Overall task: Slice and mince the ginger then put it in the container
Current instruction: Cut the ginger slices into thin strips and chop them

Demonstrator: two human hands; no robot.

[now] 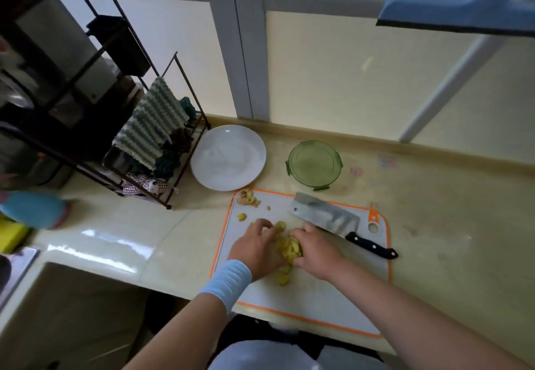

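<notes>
Yellow ginger point(288, 246) between both hands point(257, 246) point(315, 249)

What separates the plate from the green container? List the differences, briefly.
The plate is opaque white; the container is translucent green. The plate is wider than the container. The plate's rim is plain, while the container's carries latch tabs. Both are round and sit on the counter beyond the board.

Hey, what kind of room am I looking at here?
Probably a home kitchen: a cleaver lies on a cutting board with ginger slices, beside a white plate and a green container on the counter.
</notes>
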